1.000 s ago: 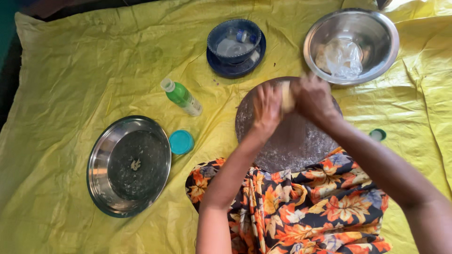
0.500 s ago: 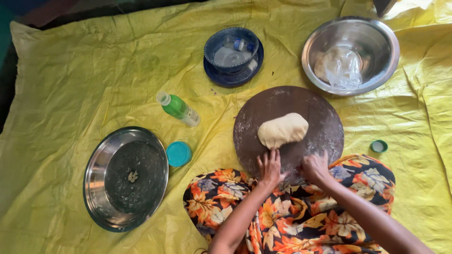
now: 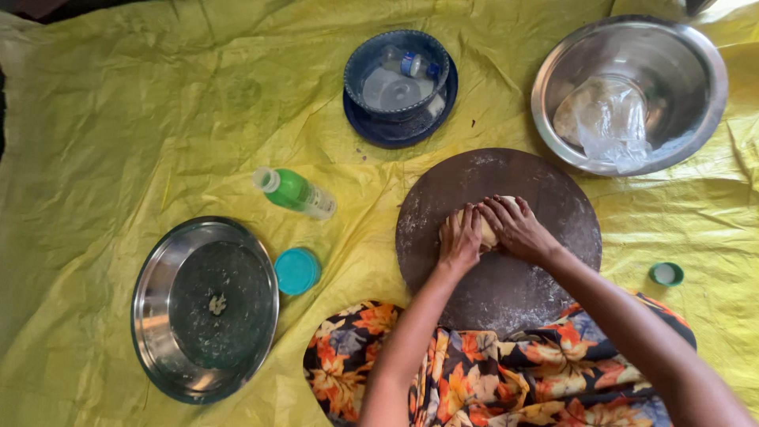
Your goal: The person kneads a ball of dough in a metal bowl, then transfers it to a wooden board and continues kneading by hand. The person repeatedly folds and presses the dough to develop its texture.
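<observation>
A pale lump of dough [image 3: 489, 231] lies on a round dark floured board [image 3: 553, 198] in the middle of the head view. My left hand [image 3: 460, 237] and my right hand [image 3: 518, 227] both press down on the dough side by side, covering most of it. Only a small strip of dough shows between and around the fingers. My forearms reach in from the bottom edge over a floral cloth [image 3: 474, 372].
A steel bowl [image 3: 696, 47] with a plastic bag sits top right. A blue bowl [image 3: 356, 71] on a blue plate holds a small bottle. A green bottle [image 3: 294, 192] lies on the yellow sheet [image 3: 118, 119], with a teal lid [image 3: 297, 270], a steel plate [image 3: 150, 316] and a green cap [image 3: 666, 273].
A second ago both hands held the dough up over the board. Half a second ago it lay free with the hands near the board's front edge. Now both hands press on it.
</observation>
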